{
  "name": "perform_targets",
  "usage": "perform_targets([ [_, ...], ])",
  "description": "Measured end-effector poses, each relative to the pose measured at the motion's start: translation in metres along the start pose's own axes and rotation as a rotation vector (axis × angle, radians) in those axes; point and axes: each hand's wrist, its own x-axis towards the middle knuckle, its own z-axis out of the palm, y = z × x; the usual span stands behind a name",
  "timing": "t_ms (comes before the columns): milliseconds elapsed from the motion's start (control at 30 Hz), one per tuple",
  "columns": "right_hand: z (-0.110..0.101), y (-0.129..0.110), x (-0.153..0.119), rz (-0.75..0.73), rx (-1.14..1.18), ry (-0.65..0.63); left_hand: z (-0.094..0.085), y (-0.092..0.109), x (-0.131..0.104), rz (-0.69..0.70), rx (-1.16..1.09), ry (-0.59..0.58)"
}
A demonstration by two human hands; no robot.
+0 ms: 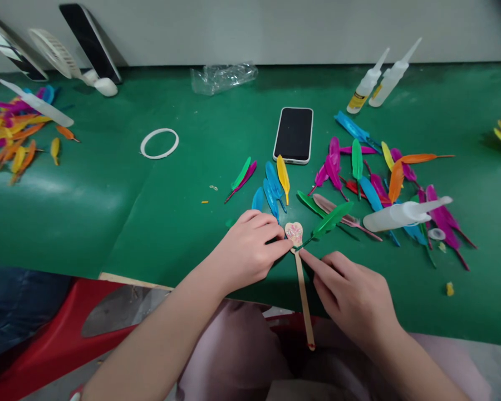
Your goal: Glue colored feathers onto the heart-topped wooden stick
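Note:
A wooden stick (303, 301) topped with a pale heart (294, 231) covered in pink and white specks juts over the front edge of the table. My left hand (253, 248) is closed at the left side of the heart, its thumb pressing near the heart's base. A green feather (332, 220) slants to the right, its quill end at the neck of the stick. My right hand (353, 295) reaches in with the index finger stretched out, its tip touching the neck; the thumb stands apart below. Blue feathers (273, 186) and a yellow feather (283, 175) lie just beyond my left hand.
Mixed feathers (378, 186) and a glue bottle (396, 216) lie at the right, with two upright glue bottles (373, 81) behind. A phone (294, 135), a white ring (141, 151), a plastic wrapper (223, 78), a small fan (58, 53) and more feathers (16, 131) occupy the green table.

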Motion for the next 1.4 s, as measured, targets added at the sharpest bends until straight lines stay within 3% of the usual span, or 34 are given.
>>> perform_targets([
  [167, 0.0, 0.0, 0.0, 0.017, 0.033, 0.019, 0.001, 0.0, 0.0, 0.002, 0.002, 0.002],
  [400, -0.004, 0.002, 0.002, 0.153, 0.226, 0.212, 0.0, -0.001, 0.0, -0.003, -0.01, 0.03],
  [633, -0.007, -0.004, 0.011, 0.18, 0.213, 0.216, -0.003, -0.004, -0.004, -0.041, -0.025, 0.066],
  [767, -0.004, -0.004, 0.012, 0.156, 0.164, 0.289, -0.003, -0.004, -0.006, -0.049, -0.034, 0.07],
  [1100, 0.001, -0.004, 0.005, 0.023, 0.211, 0.127, -0.001, -0.004, -0.004, -0.047, -0.059, 0.067],
  [1400, 0.006, -0.003, 0.002, -0.078, 0.267, 0.119, 0.0, -0.004, -0.003, -0.048, -0.069, 0.047],
])
